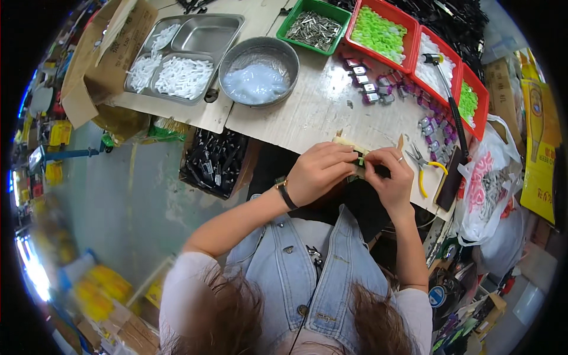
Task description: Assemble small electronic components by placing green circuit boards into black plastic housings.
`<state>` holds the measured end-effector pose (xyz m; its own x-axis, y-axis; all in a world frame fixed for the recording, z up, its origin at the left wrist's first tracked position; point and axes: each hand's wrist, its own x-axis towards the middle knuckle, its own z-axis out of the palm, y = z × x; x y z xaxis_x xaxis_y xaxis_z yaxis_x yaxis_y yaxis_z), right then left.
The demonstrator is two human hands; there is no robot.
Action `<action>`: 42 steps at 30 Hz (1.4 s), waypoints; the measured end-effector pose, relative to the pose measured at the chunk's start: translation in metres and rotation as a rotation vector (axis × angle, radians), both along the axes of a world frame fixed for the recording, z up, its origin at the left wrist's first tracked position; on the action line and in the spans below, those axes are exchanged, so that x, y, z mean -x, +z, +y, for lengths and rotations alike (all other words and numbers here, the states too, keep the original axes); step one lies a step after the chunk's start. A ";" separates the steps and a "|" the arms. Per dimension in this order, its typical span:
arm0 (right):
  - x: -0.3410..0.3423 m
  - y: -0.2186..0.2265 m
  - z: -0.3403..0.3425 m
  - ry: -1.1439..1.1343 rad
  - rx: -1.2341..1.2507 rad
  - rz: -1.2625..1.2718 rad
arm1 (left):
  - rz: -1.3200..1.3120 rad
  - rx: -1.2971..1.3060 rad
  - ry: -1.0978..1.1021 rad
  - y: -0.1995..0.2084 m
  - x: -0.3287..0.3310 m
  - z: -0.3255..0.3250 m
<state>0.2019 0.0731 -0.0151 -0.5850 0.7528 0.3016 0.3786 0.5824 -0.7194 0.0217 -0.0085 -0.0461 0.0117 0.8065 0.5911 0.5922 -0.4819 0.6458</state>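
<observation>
At the table's near edge my left hand (322, 173) and my right hand (390, 176) meet over a small black part with a bit of bright green (361, 158). The fingers of my left hand close round its left side, while my right thumb and fingertips pinch at its right side. Most of the part is hidden by my fingers, so its kind cannot be made out. Beneath it lies a pale, wood-coloured block (343, 141). Right of my right hand are pliers with yellow handles (423, 168), jaws toward the table's middle.
Small metal-and-purple parts (370, 89) lie scattered ahead. Farther back stand a metal bowl of whitish jelly-like stuff (228, 83), a divided steel tray (241, 26), a green bin (290, 38) and red bins (409, 62). A hammer (452, 100) leans at the right, near a plastic bag (482, 195).
</observation>
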 end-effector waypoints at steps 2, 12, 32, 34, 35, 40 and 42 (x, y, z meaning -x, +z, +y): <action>0.001 -0.001 0.004 0.030 0.030 -0.010 | -0.040 0.013 -0.024 -0.003 0.003 0.002; 0.004 -0.006 0.005 0.007 -0.122 -0.054 | 0.137 0.020 -0.132 0.003 0.010 0.008; -0.006 0.043 0.219 -0.291 -0.264 -0.612 | -0.462 0.530 -0.009 0.069 0.016 0.003; -0.011 0.042 0.221 -0.281 -0.348 -0.612 | -0.814 0.679 -0.042 0.072 0.011 0.002; -0.010 0.043 0.213 -0.305 -0.320 -0.487 | -0.918 0.742 -0.063 0.073 0.010 0.002; -0.003 0.050 0.077 0.009 0.477 0.160 | -1.291 0.857 -0.132 0.069 0.001 -0.003; 0.007 0.050 0.018 0.035 0.677 0.246 | -1.356 0.884 -0.160 0.066 -0.001 -0.005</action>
<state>0.1946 0.0906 0.0352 -0.5872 0.8035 -0.0981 0.1483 -0.0124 -0.9889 0.0228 -0.0138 0.0196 0.0094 0.9231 -0.3844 -0.6273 0.3049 0.7167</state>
